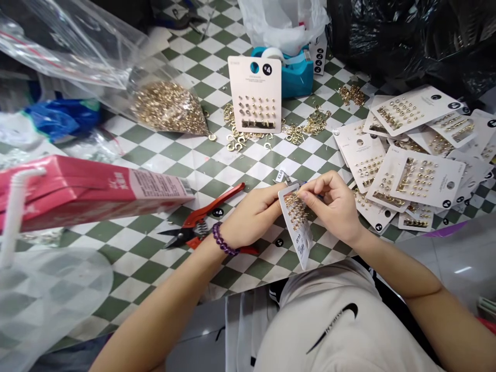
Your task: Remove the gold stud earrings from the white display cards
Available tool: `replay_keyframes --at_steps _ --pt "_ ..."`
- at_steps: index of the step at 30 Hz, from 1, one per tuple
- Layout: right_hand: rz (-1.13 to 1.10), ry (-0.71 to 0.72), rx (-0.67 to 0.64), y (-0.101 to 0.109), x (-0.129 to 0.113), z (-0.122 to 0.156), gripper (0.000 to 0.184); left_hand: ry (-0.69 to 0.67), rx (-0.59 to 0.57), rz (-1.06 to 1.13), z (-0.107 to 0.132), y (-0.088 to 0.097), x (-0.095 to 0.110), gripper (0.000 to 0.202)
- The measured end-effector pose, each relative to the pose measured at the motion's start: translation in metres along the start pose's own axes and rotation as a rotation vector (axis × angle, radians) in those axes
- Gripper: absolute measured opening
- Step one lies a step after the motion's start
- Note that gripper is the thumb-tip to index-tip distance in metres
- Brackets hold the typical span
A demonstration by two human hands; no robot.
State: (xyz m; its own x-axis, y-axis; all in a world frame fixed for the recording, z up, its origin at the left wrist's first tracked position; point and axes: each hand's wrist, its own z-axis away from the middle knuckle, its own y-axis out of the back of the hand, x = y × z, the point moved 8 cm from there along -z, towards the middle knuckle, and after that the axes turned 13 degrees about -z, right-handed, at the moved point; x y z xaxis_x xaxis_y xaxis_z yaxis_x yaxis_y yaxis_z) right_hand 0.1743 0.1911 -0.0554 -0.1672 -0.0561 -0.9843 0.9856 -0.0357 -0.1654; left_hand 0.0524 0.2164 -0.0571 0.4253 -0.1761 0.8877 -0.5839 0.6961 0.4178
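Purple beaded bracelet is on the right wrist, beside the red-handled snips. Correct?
No: the purple beaded bracelet is on the left wrist, not the right, as the head view shows. The rest stands: it is beside the red-handled snips.

Green-and-white checkered tabletop (pixel 248 175), pink drink carton (pixel 89 191) on its side, red-handled snips (pixel 201 222), clear plastic bag (pixel 168 106) of gold pieces, scattered gold hooks (pixel 240 135), teal tape dispenser (pixel 298 77), overlapping white earring cards (pixel 416 175) toward the right
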Motion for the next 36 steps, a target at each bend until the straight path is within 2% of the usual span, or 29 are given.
replay_keyframes --at_steps 13,29,36 --pt "-0.018 0.028 -0.006 -0.0033 -0.0039 -0.0028 0.022 0.003 0.019 0.025 -0.0011 -0.0005 -0.0008 0.029" --pt "-0.048 0.032 -0.017 -0.0017 -0.0015 0.0006 0.025 -0.018 0.067 0.006 -0.0006 0.0030 -0.0004 0.035" --pt "0.004 0.083 -0.032 -0.0020 -0.0049 0.0015 0.024 -0.027 0.066 0.040 -0.0006 0.0021 -0.0006 0.036"
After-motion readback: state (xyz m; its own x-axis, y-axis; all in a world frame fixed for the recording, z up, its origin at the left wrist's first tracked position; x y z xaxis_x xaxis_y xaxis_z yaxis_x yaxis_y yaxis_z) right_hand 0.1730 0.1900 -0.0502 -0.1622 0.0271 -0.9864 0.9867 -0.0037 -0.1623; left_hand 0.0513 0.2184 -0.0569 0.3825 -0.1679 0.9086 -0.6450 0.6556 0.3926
